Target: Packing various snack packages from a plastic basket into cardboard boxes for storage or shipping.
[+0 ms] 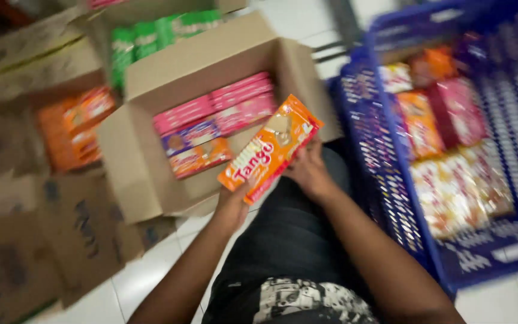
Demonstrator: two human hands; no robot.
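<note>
An orange wafer packet [269, 148] is held tilted above my lap, between both hands. My left hand [233, 203] grips its lower end from underneath. My right hand [309, 170] holds its right side, fingers behind the packet. Just beyond it stands an open cardboard box [145, 156] holding pink, purple and orange packets [211, 123] lying flat in rows.
A blue plastic crate [391, 180] at the right holds several orange, pink and yellow snack packets. More cardboard boxes at the left and back hold orange packets [73, 126] and green packets [151, 36]. White tiled floor lies underneath. My dark trousers fill the lower middle.
</note>
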